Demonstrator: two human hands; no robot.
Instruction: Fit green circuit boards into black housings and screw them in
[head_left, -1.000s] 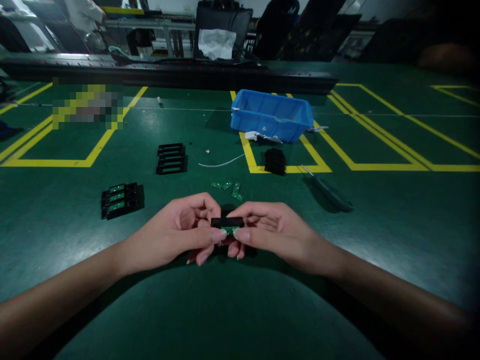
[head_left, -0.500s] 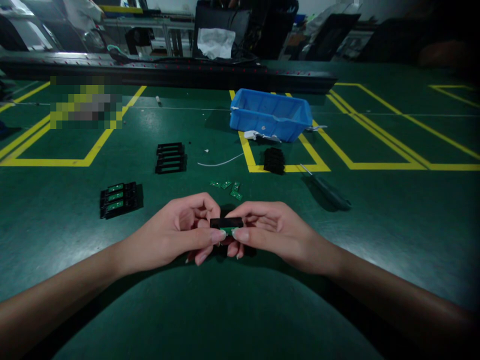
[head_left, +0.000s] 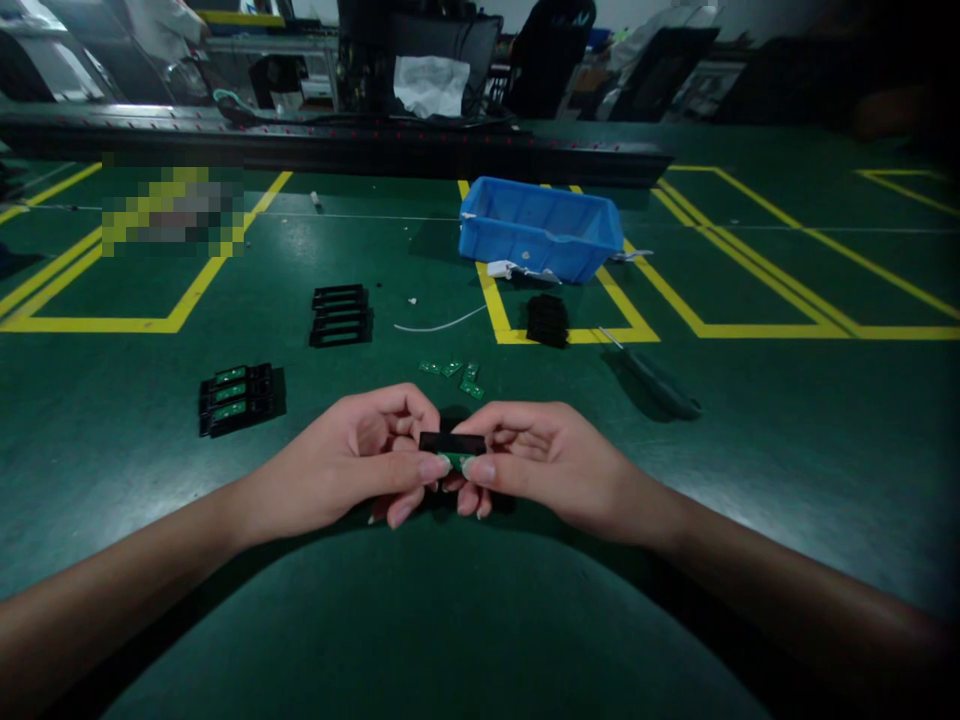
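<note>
Between them, my left hand point(head_left: 375, 455) and my right hand point(head_left: 529, 455) grip a small black plastic housing point(head_left: 452, 441) by its two ends. Both thumb tips press on a green circuit board point(head_left: 456, 461) at the housing's near side; the thumbs hide part of it. Just beyond my fingers lie several loose green circuit boards point(head_left: 471, 375). Left of my left hand, black housings with green boards in them point(head_left: 234, 400) sit side by side. Farther off is a group of black housings point(head_left: 340, 315) with no boards showing.
A blue bin point(head_left: 540, 230) stands at the back, with white scraps point(head_left: 517, 271) by its front. In front of it lies a dark cluster of black parts point(head_left: 547, 320). A screwdriver point(head_left: 660, 385) rests at the right. A thin white strip point(head_left: 439, 328) lies mid-table, and a black rail point(head_left: 337, 148) crosses the far side.
The housing and board have tilted slightly in my fingers, and less of the board's face shows. Both hands have otherwise barely moved.
</note>
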